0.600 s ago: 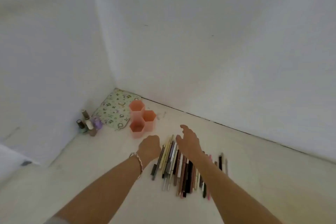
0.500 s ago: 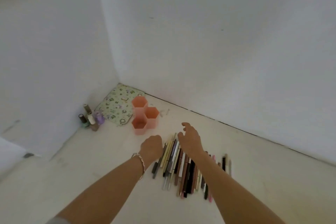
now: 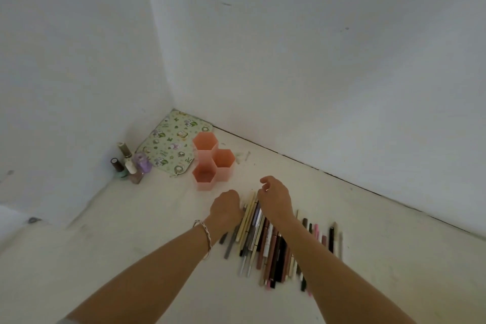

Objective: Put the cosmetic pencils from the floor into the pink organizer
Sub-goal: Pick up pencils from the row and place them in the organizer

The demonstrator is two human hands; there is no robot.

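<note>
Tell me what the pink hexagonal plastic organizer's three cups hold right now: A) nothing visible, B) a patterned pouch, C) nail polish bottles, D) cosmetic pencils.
A: the cups of the pink hexagonal plastic organizer show only bare inner walls, while the slim multicoloured cosmetic pencils lie in a row on the pale floor.

left hand (image 3: 225, 205): back up, fingers curled under, grasp unclear | right hand (image 3: 276, 198): just right of it, fingers loosely bent | forearms: both extended forward
</note>
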